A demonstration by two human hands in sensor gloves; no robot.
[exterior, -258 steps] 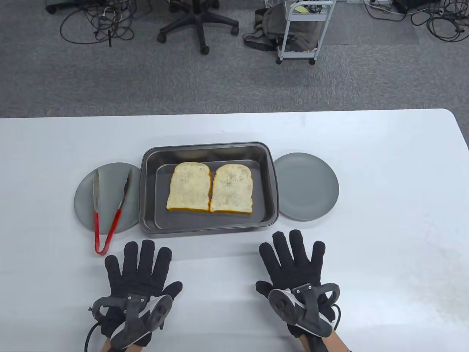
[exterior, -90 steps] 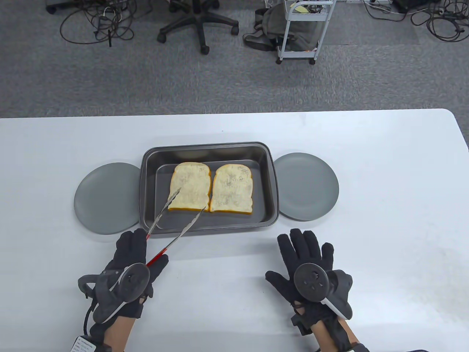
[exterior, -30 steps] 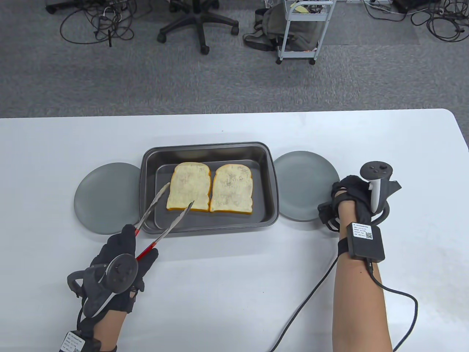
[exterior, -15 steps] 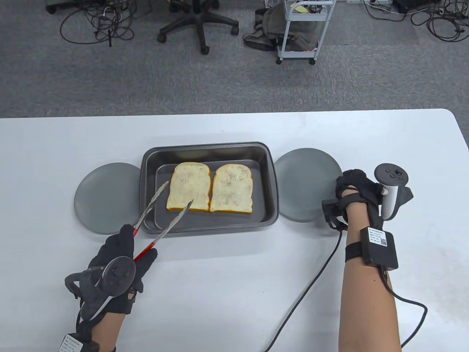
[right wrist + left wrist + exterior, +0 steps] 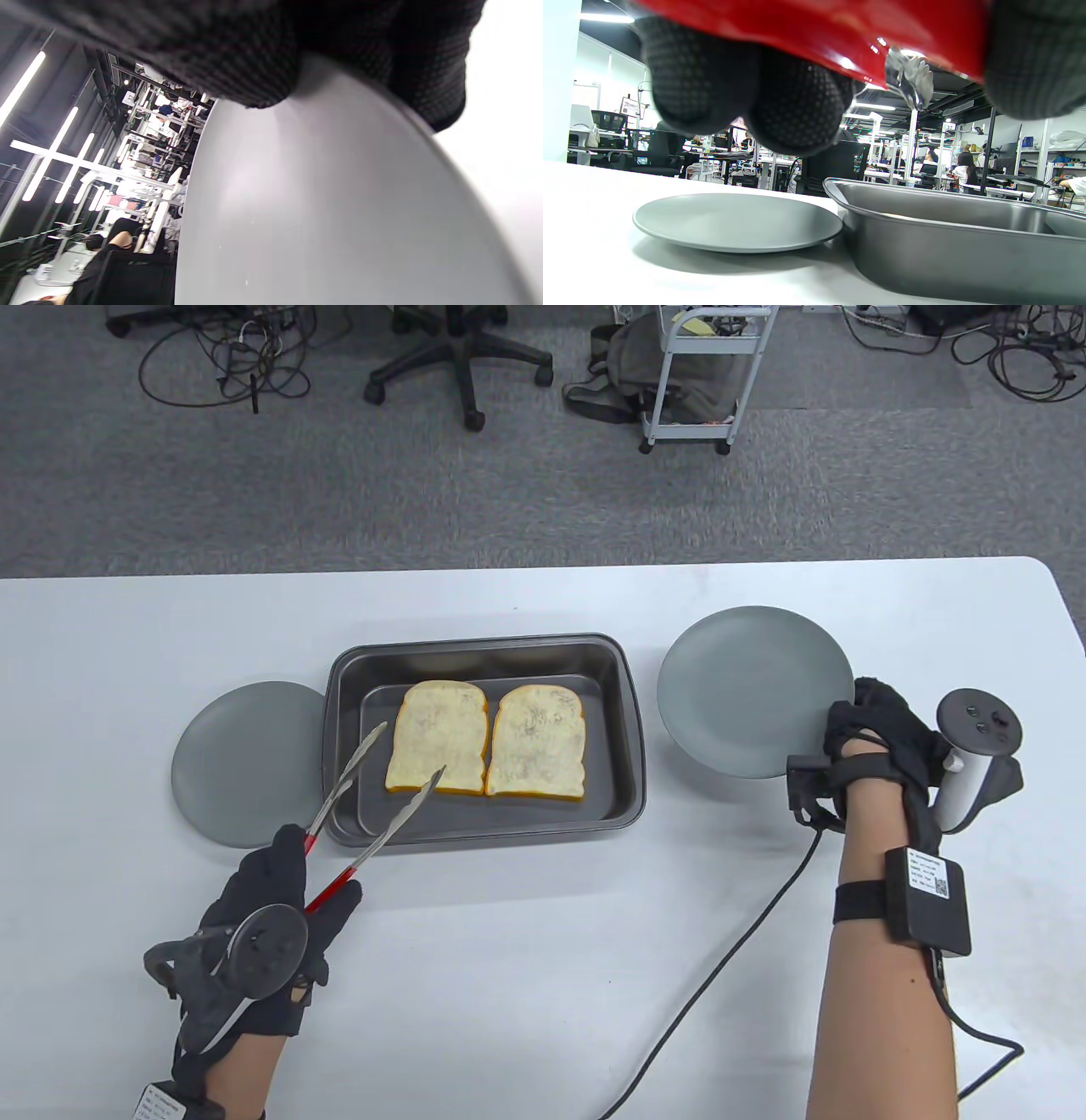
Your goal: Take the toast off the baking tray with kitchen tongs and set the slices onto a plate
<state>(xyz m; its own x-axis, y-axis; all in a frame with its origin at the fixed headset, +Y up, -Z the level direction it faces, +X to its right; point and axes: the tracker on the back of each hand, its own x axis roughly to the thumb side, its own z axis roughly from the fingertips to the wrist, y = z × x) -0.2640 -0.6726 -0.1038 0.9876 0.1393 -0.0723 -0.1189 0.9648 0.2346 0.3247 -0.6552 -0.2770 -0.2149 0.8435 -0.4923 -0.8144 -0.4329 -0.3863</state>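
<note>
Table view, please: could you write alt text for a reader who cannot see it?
The left hand holds open red-handled tongs over the left toast slice in a baking tray, while the right hand lifts a grey plate.

Readable text — almost none

A sign (image 5: 949, 126) on a background post in the left wrist view reads "37" — white labels on the arm-strapped box (image 5: 928, 899) are too small to read.

White table (image 5: 526, 984) carries baking tray (image 5: 628, 729) and 1 plate (image 5: 229, 789).
</note>
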